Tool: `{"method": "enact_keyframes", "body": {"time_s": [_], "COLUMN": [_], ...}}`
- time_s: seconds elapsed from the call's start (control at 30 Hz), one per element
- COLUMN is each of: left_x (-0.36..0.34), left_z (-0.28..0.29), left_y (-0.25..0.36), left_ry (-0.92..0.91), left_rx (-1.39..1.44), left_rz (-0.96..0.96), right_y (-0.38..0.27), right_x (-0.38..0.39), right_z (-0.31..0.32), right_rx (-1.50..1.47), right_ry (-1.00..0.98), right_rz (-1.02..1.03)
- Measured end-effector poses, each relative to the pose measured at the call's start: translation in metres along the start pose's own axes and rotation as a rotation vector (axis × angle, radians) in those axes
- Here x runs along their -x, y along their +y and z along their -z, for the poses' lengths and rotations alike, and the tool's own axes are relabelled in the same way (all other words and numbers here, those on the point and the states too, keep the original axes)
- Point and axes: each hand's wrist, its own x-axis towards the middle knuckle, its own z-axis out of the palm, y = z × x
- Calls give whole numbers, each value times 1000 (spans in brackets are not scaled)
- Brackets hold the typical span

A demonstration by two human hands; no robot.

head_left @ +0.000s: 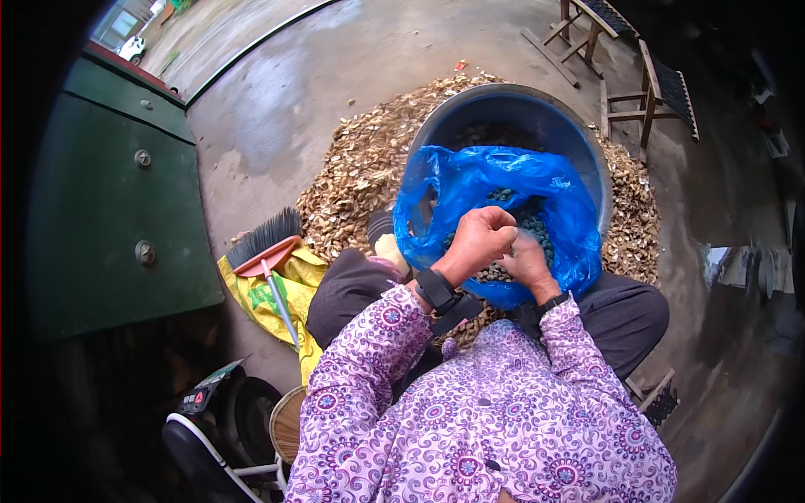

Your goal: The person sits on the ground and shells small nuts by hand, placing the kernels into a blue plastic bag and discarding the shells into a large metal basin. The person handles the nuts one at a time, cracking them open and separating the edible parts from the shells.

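Note:
In front of me an open blue plastic bag hangs over the near side of a large metal basin. Small rounded pieces, tinted bluish, lie in the bag; their kind is unclear. My left hand is above the bag, its fingers curled in a pinch. Close against it is my right hand, slightly blurred, with fingertips drawn together. Whatever the fingers hold is too small or hidden to make out. Both wrists wear dark bands.
Pale brown shells are heaped on the floor around the basin. A broom lies on a yellow sack at left, near a green metal door. Wooden folding stools stand far right. A wicker basket sits lower left.

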Motion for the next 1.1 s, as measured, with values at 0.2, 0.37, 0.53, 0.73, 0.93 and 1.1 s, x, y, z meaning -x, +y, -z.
{"method": "enact_keyframes", "body": {"time_s": [0.2,0.37,0.53,0.73,0.93,1.1], "left_x": [3,2,3,3,5,4], "left_z": [0,-3,0,-1,1,3], "left_y": [7,2,4,0,1,4], "left_ry": [3,23,-20,47,41,19], "left_rx": [-72,-78,-90,-60,-73,-157], "left_rz": [8,-35,36,-41,-45,1], "right_y": [41,63,37,30,7,15], "right_x": [24,28,20,7,6,14], "right_z": [-13,12,16,-27,-31,-31], "right_rx": [65,236,218,92,56,48], "right_ry": [-51,-177,162,22,36,57], "right_rz": [20,-262,-117,14,-3,-14]}}
